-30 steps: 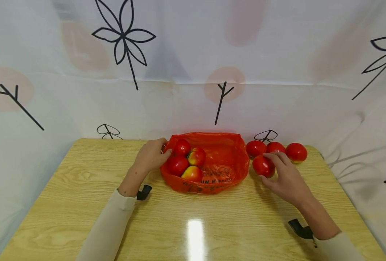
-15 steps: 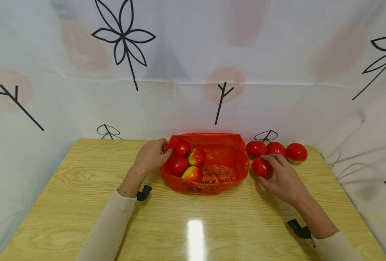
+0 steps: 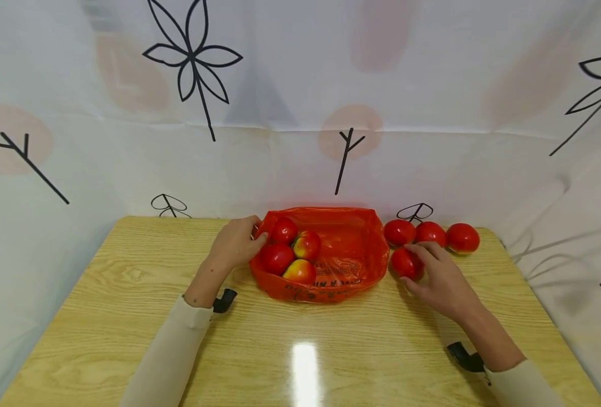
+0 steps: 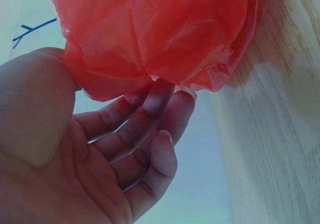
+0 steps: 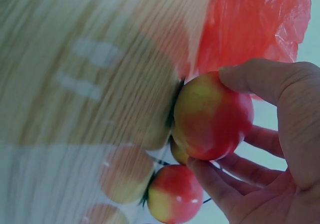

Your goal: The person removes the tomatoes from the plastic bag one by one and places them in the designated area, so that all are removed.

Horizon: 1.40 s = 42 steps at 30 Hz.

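A red plastic bag [image 3: 351, 243] lies with its mouth spread wide in the head view. Inside its left part are several red-and-yellow tomatoes [image 3: 278, 259]. My left hand [image 3: 235, 242] holds the bag's left rim, thumb on one side and fingers on the other; in the left wrist view some fingertips are hidden behind the red plastic [image 4: 150, 38]. Just right of the bag, my right hand [image 3: 445, 282] grips another tomato [image 3: 406, 264] between thumb and fingers. In the right wrist view this tomato [image 5: 212, 116] shows a yellow underside and dark green sepals against the table.
Behind my right hand, 3 more tomatoes [image 3: 462, 238] stand in a row near the table's back right corner. A patterned white cloth [image 3: 280, 164] hangs behind the wooden table [image 3: 260, 350]. Each wrist wears a black mount [image 3: 465, 357].
The tomato in my right hand has shifted slightly left, towards the bag, and the hand with it. My left hand and the bag have stayed in place.
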Each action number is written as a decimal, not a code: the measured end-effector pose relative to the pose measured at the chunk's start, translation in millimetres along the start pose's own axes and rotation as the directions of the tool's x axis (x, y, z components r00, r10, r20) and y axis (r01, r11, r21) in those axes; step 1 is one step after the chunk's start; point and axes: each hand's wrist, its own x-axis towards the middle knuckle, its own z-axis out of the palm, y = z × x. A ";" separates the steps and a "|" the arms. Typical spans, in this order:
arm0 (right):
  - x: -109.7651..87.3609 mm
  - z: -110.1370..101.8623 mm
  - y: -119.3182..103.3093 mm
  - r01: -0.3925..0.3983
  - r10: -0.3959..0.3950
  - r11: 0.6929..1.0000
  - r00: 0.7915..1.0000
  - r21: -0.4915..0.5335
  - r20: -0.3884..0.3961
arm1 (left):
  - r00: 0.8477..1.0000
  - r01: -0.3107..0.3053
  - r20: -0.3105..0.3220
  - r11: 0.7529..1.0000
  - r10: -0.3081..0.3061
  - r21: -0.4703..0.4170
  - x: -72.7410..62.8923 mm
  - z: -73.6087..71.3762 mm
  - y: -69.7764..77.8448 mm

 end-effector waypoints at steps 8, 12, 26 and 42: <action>-0.5 0.2 -0.2 -0.004 0.004 1.000 1.000 -0.010 0.008 | 1.000 0.000 -0.001 1.000 0.000 -0.004 -0.6 0.5 -0.4; -0.1 -0.7 -0.6 -0.002 0.002 1.000 1.000 -0.010 0.004 | 1.000 -0.001 0.002 1.000 0.001 0.001 -0.3 0.5 -0.1; -0.1 -6.2 -3.3 -0.016 0.016 1.000 1.000 -0.008 0.004 | 1.000 -0.012 0.000 1.000 0.012 0.003 -0.2 -0.4 -0.3; 11.0 -11.4 -29.3 0.091 -0.088 0.996 0.979 0.008 -0.186 | 1.000 -0.014 -0.003 1.000 0.014 0.006 -0.1 -0.4 0.2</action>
